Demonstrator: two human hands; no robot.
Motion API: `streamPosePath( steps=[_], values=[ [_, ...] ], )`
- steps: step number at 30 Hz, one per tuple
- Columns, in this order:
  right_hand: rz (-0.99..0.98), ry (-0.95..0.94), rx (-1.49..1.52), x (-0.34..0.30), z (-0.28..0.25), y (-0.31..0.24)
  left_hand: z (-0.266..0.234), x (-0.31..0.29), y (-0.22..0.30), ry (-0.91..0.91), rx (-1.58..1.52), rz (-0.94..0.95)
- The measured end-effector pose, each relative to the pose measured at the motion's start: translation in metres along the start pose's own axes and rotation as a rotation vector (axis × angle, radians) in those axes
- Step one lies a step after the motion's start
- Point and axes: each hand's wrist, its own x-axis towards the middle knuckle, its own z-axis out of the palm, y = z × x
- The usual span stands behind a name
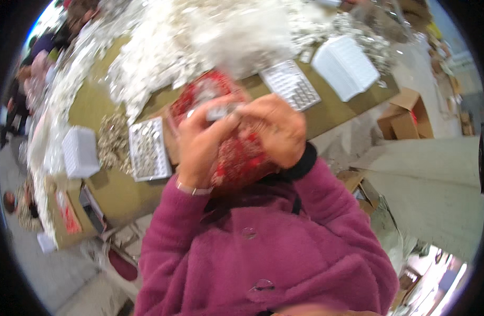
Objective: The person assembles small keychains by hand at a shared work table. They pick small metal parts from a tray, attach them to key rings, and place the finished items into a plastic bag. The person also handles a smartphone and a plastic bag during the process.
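My left hand (197, 145) is closed, with a small whitish, shiny piece (218, 112) between thumb and fingers. My right hand (277, 129) meets it from the other side, its fingertips pinched at the end of the same piece. Blur hides what kind of piece this is. Beneath both hands lies a red and white patterned cloth-like thing (235, 160), reaching from my lap onto the table edge. Left of my left hand stands a white tray (161, 158) holding small metallic parts. Beyond my right hand is another white tray (271, 79) with parts in rows.
A large heap of white pieces and clear plastic (163, 47) covers the table's far side. Stacked white trays (81, 152) stand left, more stacked trays (344, 68) right. A loose parts pile (113, 139), a phone-like dark object (93, 208) and an open cardboard box (408, 116) are around. People sit far left.
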Motion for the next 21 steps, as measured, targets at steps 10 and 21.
streamPosePath(
  steps=[10, 21],
  values=[
    [0.135, 0.102, 0.043, 0.016, 0.016, 0.001, 0.000, 0.022, -0.007, 0.026, -0.102, 0.029],
    [0.210, 0.118, 0.101, 0.003, 0.015, -0.001, 0.002, 0.005, -0.020, 0.108, 0.757, 0.718]
  ],
)
